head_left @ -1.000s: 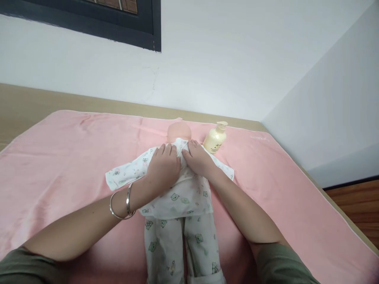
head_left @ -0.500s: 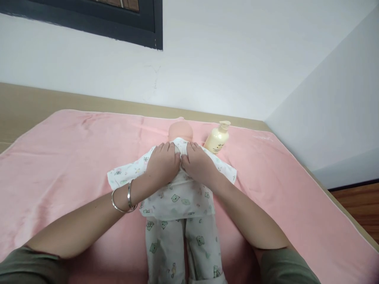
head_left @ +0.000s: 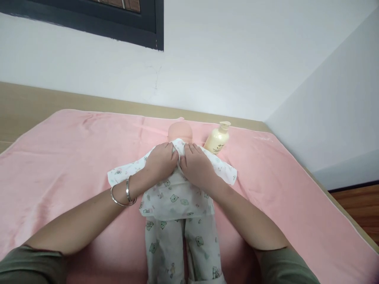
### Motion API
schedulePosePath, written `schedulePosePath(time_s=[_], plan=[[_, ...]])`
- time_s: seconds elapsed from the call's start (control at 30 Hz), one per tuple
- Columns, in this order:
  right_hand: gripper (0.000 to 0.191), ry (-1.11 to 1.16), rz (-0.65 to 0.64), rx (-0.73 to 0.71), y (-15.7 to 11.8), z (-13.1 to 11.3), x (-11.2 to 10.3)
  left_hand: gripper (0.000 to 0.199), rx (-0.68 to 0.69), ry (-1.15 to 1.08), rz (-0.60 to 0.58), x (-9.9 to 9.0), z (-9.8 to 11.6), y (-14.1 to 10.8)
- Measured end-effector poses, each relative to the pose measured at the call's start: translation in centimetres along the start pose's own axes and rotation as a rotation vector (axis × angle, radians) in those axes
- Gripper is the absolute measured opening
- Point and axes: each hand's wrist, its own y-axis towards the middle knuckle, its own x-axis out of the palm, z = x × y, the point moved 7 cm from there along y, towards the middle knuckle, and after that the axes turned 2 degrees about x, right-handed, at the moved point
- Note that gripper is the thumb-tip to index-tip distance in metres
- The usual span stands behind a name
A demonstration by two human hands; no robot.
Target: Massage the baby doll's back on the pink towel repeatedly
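A baby doll (head_left: 180, 131) in a white pyjama top (head_left: 183, 203) and matching trousers (head_left: 168, 240), both printed with small bears, lies lengthwise in front of me. Its smooth round head points away, and no face shows. Across the upper left of its torso rests my left hand (head_left: 161, 161), fingers laid on the cloth and thumb apart, two silver bangles on the wrist. My right hand (head_left: 197, 163) lies likewise on the upper right, its thumb close to the left one. A narrow strip of cloth shows between the hands. Both palms are hidden.
A cream pump bottle (head_left: 217, 140) leans at a tilt just right of the doll's head. Pink cloth (head_left: 74, 157) covers the wooden surface (head_left: 26, 102). Behind it rises a white wall (head_left: 207, 71) with a dark window frame (head_left: 148, 23); another wall stands at the right.
My left hand has shifted slightly left, and the thumbs have drawn a little apart. My right hand moved only slightly; the doll and bottle stay in place.
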Motion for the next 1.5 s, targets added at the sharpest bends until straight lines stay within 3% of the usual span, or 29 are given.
schedulePosePath(time_s=[0.3,0.43,0.63,0.83,1.03,1.3,1.5], plan=[[0.044,0.15,-0.066,0.184,2.5,3.4,0.9,0.021,0.058,0.111,0.043,-1.1,3.5,-1.9],[0.045,0.068,-0.051,0.134,1.6,2.1,0.7,0.021,0.081,0.098,0.0,-0.6,2.8,-1.1],[0.042,-0.048,0.009,-0.015,-0.1,-0.5,0.0,0.014,-0.095,-0.013,0.074,0.2,0.8,-0.4],[0.043,0.144,0.074,0.076,0.8,1.0,0.3,0.013,-0.105,-0.048,0.11,0.3,0.9,-0.8],[0.048,0.191,0.07,0.095,1.0,1.4,0.8,0.018,-0.103,-0.035,0.131,0.2,0.9,-0.9],[0.049,0.238,0.006,0.134,1.4,1.9,1.1,0.021,-0.117,-0.001,0.114,0.3,0.9,-1.0],[0.057,0.255,-0.085,0.231,2.2,3.4,1.2,0.026,-0.025,0.057,0.112,-0.3,2.4,-1.5]])
